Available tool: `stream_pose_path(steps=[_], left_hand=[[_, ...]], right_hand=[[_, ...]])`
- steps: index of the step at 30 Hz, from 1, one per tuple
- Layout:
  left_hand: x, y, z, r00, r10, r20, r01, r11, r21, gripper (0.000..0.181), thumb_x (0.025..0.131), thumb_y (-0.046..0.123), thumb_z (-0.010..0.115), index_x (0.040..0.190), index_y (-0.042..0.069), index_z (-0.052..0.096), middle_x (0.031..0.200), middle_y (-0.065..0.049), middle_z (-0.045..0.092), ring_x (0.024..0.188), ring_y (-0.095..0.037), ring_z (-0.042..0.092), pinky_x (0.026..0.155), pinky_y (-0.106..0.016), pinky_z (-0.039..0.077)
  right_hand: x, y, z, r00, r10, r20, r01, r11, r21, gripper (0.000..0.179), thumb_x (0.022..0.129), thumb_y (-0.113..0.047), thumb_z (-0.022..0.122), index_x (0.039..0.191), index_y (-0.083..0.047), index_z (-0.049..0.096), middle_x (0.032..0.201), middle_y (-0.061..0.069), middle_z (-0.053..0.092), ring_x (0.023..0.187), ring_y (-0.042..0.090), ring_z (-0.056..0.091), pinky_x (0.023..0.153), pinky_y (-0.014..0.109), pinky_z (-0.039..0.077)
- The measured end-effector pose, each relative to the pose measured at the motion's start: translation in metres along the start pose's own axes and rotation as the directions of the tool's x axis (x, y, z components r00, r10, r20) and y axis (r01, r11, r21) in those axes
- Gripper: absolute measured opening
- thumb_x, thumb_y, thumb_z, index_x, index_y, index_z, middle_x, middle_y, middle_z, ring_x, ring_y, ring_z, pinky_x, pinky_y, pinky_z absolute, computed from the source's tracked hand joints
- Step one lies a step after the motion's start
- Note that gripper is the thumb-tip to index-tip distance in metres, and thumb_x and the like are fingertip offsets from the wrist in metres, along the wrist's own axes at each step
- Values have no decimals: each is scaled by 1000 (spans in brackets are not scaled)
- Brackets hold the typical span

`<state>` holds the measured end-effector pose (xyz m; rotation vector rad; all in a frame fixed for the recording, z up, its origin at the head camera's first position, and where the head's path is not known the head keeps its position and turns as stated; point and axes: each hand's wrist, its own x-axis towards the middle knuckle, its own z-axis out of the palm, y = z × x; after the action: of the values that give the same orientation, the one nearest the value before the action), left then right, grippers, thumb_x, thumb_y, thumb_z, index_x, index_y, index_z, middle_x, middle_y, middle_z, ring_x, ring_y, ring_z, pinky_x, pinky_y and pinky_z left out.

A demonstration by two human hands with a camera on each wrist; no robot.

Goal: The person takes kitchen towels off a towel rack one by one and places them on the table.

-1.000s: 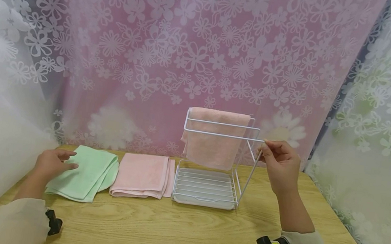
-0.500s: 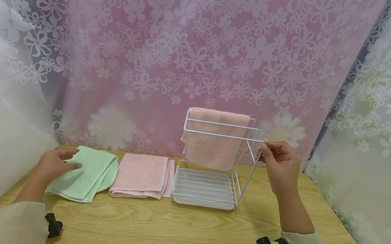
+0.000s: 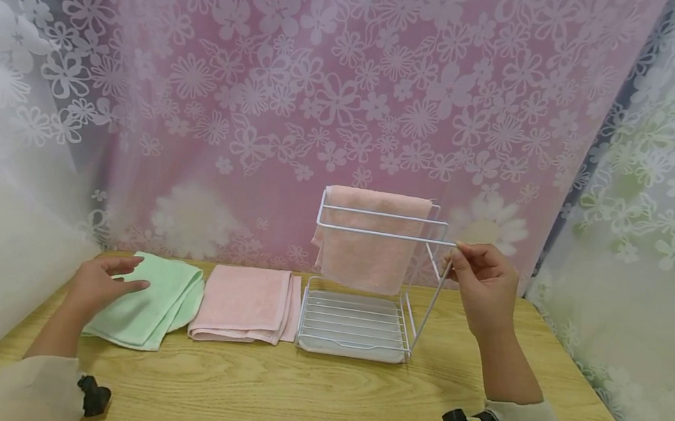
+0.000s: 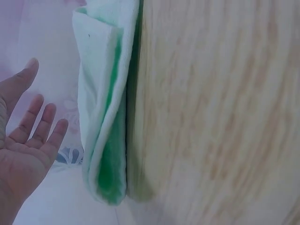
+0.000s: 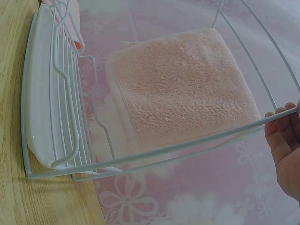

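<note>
A white wire rack [image 3: 382, 233] stands on the table, and my right hand [image 3: 485, 285] pinches its upper right corner between thumb and fingers. Over the rack's rear top bar hangs a pink towel [image 3: 369, 260], also seen in the right wrist view behind the bars. On the left, my left hand [image 3: 104, 284] hovers above a folded green towel [image 3: 152, 300] with its fingers apart. The left wrist view shows those fingers [image 4: 44, 126] clear of the towel's folded edge. Between the green towel and the rack lies a second, folded pink towel [image 3: 244, 304].
A pale tray [image 3: 352, 351] sits under the rack's lower wire shelf. The wooden table [image 3: 264, 398] extends in front of the towels and rack. Flower-patterned curtains [image 3: 301, 94] hang behind and at both sides.
My left hand has shifted slightly to the right over the green towel. My right hand keeps its pinch on the rack, and the rack and towels look the same.
</note>
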<state>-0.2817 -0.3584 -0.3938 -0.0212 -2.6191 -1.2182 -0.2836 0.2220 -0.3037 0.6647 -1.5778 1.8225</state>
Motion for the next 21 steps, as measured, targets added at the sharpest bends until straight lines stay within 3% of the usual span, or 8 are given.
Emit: stream_pose_path(steps=[2,11,21], left_hand=[[-1,1,1,1000,17,-2,-17,1000,-12,68,86,31,77,137,-5,51,135,-31,48,120,-50,50,71,-13,50],[-2,9,6,994,103,-31,-103,995,0,62,85,27,78,132,-7,56,134,-28,52,118,-45,53,76,-6,46],[-3,21,12,994,102,-36,-103,994,-34,58,84,26,79,128,-5,60,133,-28,53,118,-45,53,78,-12,51]], right_hand=[[0,0,0,1000,3,-3,-3,1000,-5,12,90,8,63,98,17,62,80,10,67,69,17,65,63,25,57],[0,-1,1,1000,12,-10,-12,1000,-18,13,90,7,64,98,18,62,81,9,67,70,18,65,64,24,57],[0,-1,0,1000,12,-8,-13,999,-30,19,90,6,64,100,22,58,82,8,67,71,16,66,64,24,57]])
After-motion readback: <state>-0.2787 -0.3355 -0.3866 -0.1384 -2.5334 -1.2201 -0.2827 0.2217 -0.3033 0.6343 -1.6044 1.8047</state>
